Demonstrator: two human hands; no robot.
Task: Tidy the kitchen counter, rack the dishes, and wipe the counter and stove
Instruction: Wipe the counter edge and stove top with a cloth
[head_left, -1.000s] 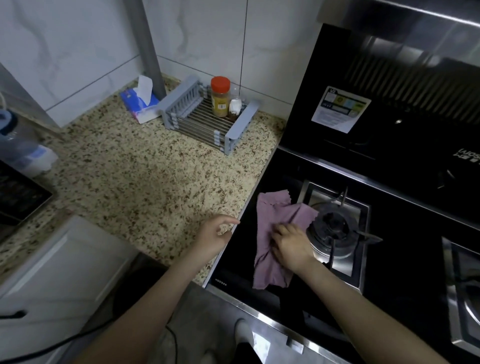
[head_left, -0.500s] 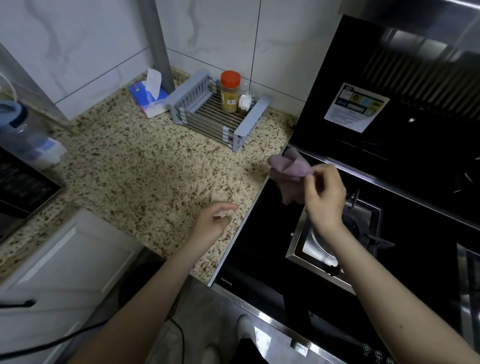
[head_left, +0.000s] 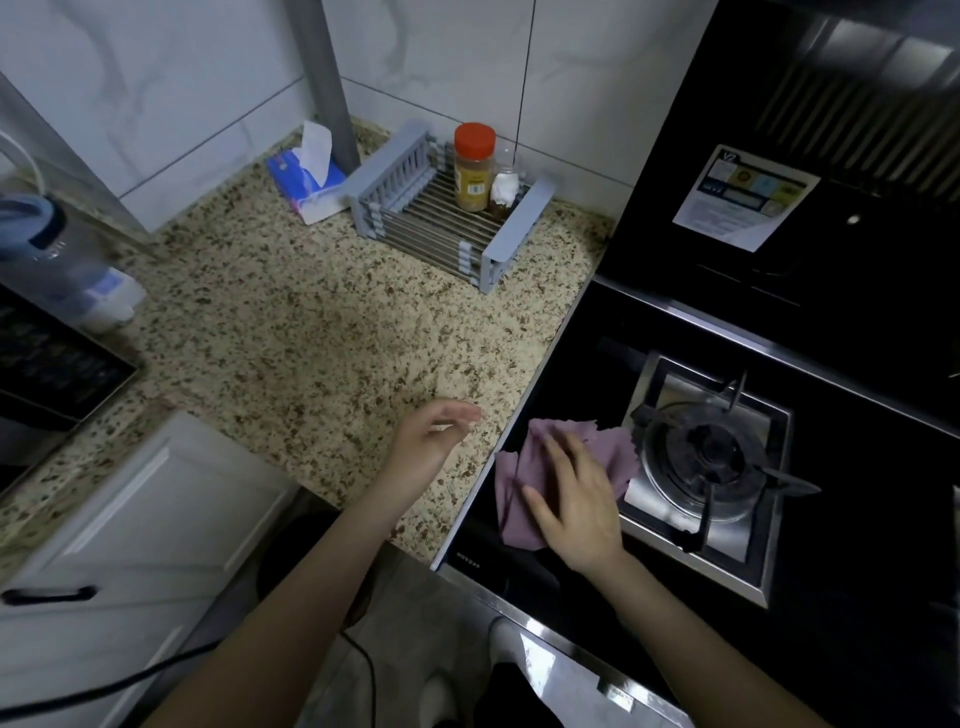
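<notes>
A purple cloth (head_left: 519, 486) lies flat on the black glass stove (head_left: 582, 364), just left of the steel gas burner (head_left: 698, 457). My right hand (head_left: 571, 493) presses on the cloth with straight, spread fingers. My left hand (head_left: 431, 441) hovers over the speckled granite counter (head_left: 291, 332) near its front right edge, fingers relaxed and holding nothing. At the back of the counter stands a grey dish rack (head_left: 447, 218) with an orange-lidded spice jar (head_left: 474, 166) and a small white-topped bottle (head_left: 505, 189) in it.
A blue tissue pack (head_left: 306, 179) lies left of the rack beside a grey pipe (head_left: 332, 78). A blue-capped water bottle (head_left: 57, 260) and a dark appliance (head_left: 47, 364) occupy the left. A black range hood panel (head_left: 831, 156) rises behind the stove. White cabinet doors (head_left: 130, 519) are below.
My right hand lifted the cloth toward the stove's back left, then brought it down again and now presses it flat on the glass left of the burner. My left hand barely moved.
</notes>
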